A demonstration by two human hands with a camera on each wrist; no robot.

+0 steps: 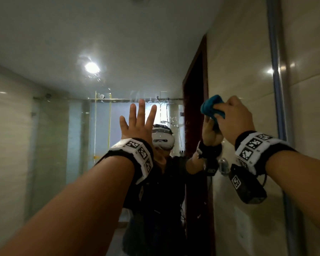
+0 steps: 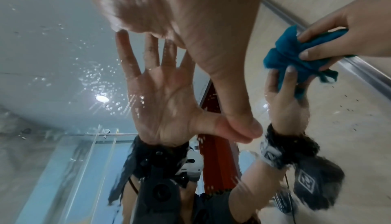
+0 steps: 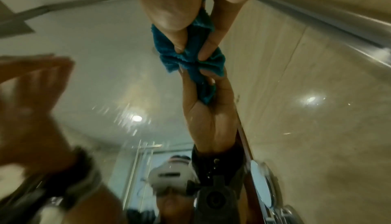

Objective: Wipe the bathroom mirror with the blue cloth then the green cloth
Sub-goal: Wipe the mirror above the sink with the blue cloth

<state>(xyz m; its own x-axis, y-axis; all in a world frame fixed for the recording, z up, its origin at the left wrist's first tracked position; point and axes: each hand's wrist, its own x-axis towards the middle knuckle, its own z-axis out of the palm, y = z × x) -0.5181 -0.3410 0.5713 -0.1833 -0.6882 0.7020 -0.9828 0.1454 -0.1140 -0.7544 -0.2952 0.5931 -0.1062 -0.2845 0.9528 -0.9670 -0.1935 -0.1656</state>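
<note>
The bathroom mirror (image 1: 63, 52) fills most of the head view and carries water droplets near the reflected ceiling light. My left hand (image 1: 139, 122) is open, fingers spread and straight, with the palm (image 2: 169, 10) flat against the glass. To its right, my right hand (image 1: 235, 119) grips a bunched blue cloth (image 1: 211, 106) and holds it against the mirror near the right edge. The blue cloth (image 3: 190, 57) is pinched between thumb and fingers of the right hand (image 3: 180, 10). From the left wrist, the blue cloth (image 2: 296, 57) meets its own reflection. No green cloth is in view.
The mirror's metal side frame (image 1: 275, 71) runs vertically just right of the cloth, with beige wall tiles (image 1: 307, 108) beyond it. The glass reflects a person wearing a headset, a dark red door frame and a glass shower screen.
</note>
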